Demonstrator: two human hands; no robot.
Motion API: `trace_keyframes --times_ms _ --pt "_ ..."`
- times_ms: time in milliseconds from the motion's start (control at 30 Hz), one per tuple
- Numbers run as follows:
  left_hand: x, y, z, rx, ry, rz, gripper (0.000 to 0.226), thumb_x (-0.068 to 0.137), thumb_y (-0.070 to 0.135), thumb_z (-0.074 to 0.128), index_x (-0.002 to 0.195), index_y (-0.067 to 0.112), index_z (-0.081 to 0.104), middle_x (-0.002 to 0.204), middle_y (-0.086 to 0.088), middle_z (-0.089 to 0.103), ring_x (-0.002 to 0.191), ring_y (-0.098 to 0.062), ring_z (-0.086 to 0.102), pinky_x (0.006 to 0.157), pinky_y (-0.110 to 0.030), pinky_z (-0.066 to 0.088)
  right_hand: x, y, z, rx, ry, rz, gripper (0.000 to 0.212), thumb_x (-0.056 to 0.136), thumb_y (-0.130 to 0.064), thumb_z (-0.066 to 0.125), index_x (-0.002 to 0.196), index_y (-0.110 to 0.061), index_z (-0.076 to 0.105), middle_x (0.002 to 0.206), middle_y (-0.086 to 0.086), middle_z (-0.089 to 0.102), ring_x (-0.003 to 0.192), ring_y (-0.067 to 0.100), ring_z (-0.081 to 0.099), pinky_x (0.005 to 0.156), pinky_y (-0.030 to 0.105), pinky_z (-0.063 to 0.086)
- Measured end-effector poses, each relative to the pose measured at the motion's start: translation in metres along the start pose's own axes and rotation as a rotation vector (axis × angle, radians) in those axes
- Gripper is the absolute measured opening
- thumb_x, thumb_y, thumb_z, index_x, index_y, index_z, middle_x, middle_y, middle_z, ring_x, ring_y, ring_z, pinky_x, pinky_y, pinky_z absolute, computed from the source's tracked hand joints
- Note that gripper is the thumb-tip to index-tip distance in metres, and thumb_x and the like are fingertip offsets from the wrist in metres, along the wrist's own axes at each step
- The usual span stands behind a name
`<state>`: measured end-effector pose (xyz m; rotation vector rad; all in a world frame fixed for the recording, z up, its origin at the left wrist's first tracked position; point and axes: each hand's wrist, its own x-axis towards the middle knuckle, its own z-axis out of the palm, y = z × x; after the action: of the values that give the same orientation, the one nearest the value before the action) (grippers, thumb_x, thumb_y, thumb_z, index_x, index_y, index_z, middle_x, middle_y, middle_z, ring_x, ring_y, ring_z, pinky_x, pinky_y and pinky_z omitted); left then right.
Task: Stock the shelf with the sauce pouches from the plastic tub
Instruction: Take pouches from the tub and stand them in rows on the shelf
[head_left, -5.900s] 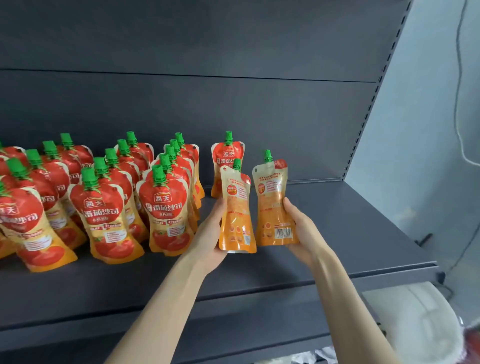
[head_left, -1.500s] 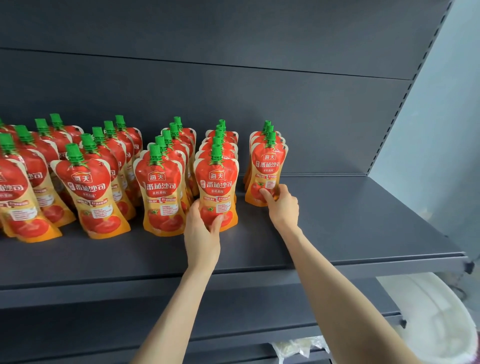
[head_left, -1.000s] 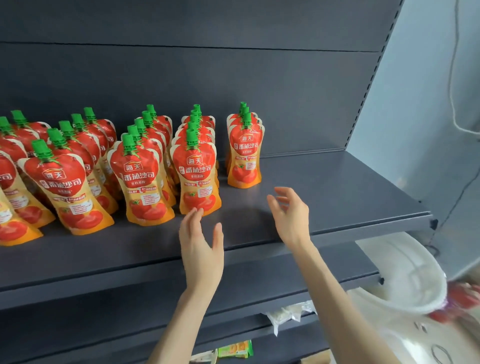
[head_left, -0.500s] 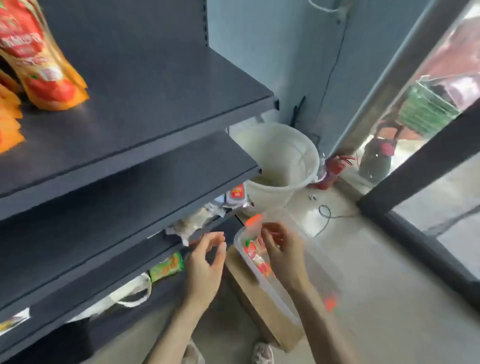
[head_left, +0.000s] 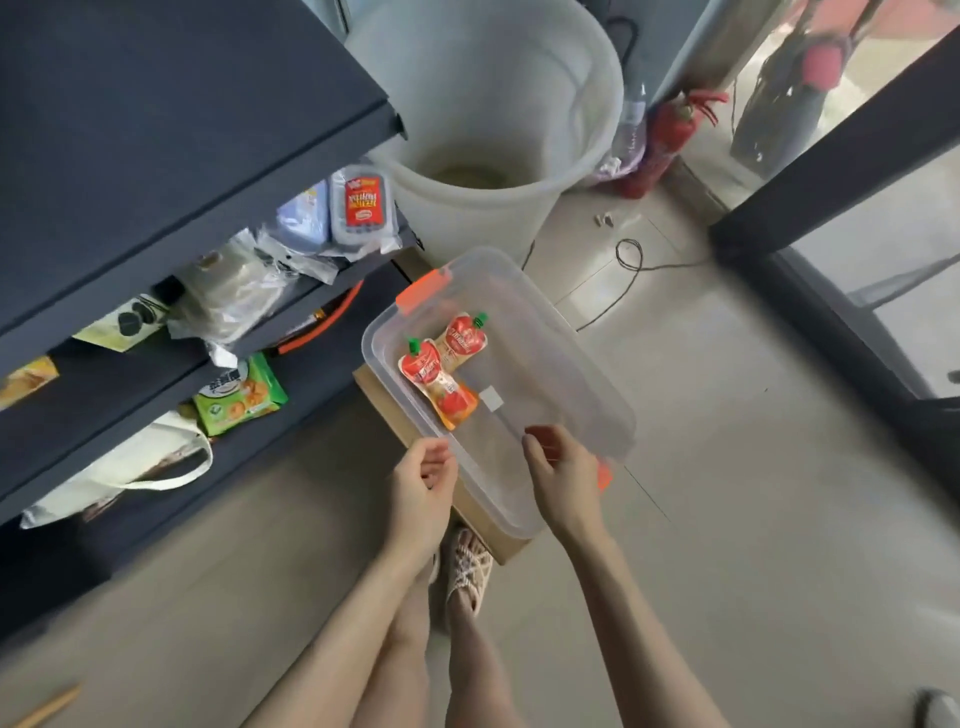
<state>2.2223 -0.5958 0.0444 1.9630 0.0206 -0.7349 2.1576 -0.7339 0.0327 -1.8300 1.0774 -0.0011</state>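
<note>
A clear plastic tub (head_left: 566, 374) with orange clips sits on a cardboard box on the floor. Two red-and-orange sauce pouches with green caps lie overlapping at its bottom: one (head_left: 435, 379) nearer me, the other (head_left: 464, 333) behind it. My left hand (head_left: 422, 491) hovers at the tub's near left rim, fingers loosely curled, holding nothing. My right hand (head_left: 563, 475) is over the tub's near end, fingers relaxed and empty. The dark shelf (head_left: 171, 119) rises at the left; its stocked pouches are out of view.
A big white bucket (head_left: 488, 98) stands beyond the tub. Lower shelves hold packets, a green snack bag (head_left: 240, 395) and a cloth bag (head_left: 119, 467). A red fire extinguisher (head_left: 660, 148) and a cable (head_left: 628, 260) lie near the glass door. My sandalled foot (head_left: 467, 569) is beside the box.
Both hands left the pouches standing on the shelf. My view swung down and right to the tub on the floor, and both hands dropped toward it.
</note>
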Motion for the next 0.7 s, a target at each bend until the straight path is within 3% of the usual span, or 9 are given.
trace_keyframes --times_ms 67,100,167,267,367,500,600,700 --pt "0.032 -0.008 0.017 0.007 0.014 -0.066 0.016 0.092 0.003 0.054 0.107 0.008 0.057 0.096 0.001 0.06 0.088 -0.011 0.056 0.069 -0.002 0.043 0.027 0.017 0.014 0.0 -0.013 0.044 0.013 0.092 -0.018 0.056 0.095 -0.013 0.068 0.083 -0.007 0.064 0.08 0.01 0.061 0.069 0.016 0.044" --pt "0.051 -0.013 0.025 0.001 0.029 -0.101 0.018 0.092 0.004 0.053 0.11 0.005 0.056 0.1 -0.002 0.059 0.09 -0.012 0.055 0.069 -0.003 0.043 0.041 0.025 0.021 0.006 -0.021 0.059 0.014 0.092 -0.017 0.056 0.096 -0.012 0.068 0.083 -0.007 0.064 0.08 0.01 0.06 0.067 0.012 0.042" --pt "0.09 -0.021 0.042 -0.049 0.07 -0.206 0.024 0.093 0.006 0.053 0.117 0.004 0.054 0.109 -0.005 0.058 0.096 -0.012 0.054 0.075 -0.009 0.042 0.07 0.044 0.039 0.011 -0.037 0.085 0.015 0.092 -0.015 0.055 0.097 -0.009 0.068 0.084 -0.005 0.064 0.079 0.009 0.059 0.062 0.002 0.038" --pt "0.148 -0.037 0.068 -0.106 0.129 -0.363 0.034 0.093 0.012 0.057 0.125 0.01 0.048 0.119 -0.003 0.056 0.103 -0.014 0.055 0.086 -0.023 0.043 0.111 0.073 0.066 0.012 -0.036 0.144 0.016 0.092 -0.016 0.055 0.097 -0.008 0.068 0.086 -0.002 0.065 0.081 0.01 0.059 0.061 -0.001 0.036" --pt "0.2 -0.066 0.092 -0.111 0.181 -0.524 0.044 0.092 0.019 0.059 0.132 0.014 0.041 0.125 0.0 0.053 0.11 -0.018 0.053 0.094 -0.028 0.042 0.148 0.1 0.096 0.048 -0.062 0.241 0.019 0.092 -0.019 0.056 0.102 -0.009 0.068 0.097 0.001 0.069 0.086 0.009 0.059 0.067 0.011 0.039" --pt "0.253 -0.105 0.113 -0.084 0.325 -0.685 0.05 0.09 0.021 0.058 0.134 0.008 0.037 0.136 -0.014 0.049 0.12 -0.034 0.051 0.101 -0.044 0.042 0.187 0.128 0.13 0.094 -0.15 0.317 0.027 0.093 -0.025 0.056 0.114 -0.011 0.065 0.112 0.0 0.067 0.095 0.009 0.059 0.08 0.02 0.041" --pt "0.274 -0.125 0.123 0.019 0.425 -0.72 0.053 0.087 0.028 0.063 0.128 0.002 0.04 0.132 -0.017 0.049 0.118 -0.036 0.051 0.099 -0.046 0.043 0.208 0.144 0.149 0.187 -0.21 0.379 0.027 0.091 -0.029 0.059 0.115 -0.017 0.063 0.114 -0.004 0.066 0.1 0.01 0.061 0.087 0.023 0.045" --pt "0.278 -0.14 0.13 0.167 0.401 -0.689 0.064 0.081 0.037 0.07 0.123 0.0 0.04 0.129 -0.018 0.05 0.118 -0.036 0.051 0.098 -0.048 0.043 0.218 0.154 0.159 0.284 -0.226 0.402 0.025 0.089 -0.026 0.064 0.112 -0.019 0.062 0.104 -0.006 0.067 0.098 0.011 0.064 0.083 0.024 0.049"
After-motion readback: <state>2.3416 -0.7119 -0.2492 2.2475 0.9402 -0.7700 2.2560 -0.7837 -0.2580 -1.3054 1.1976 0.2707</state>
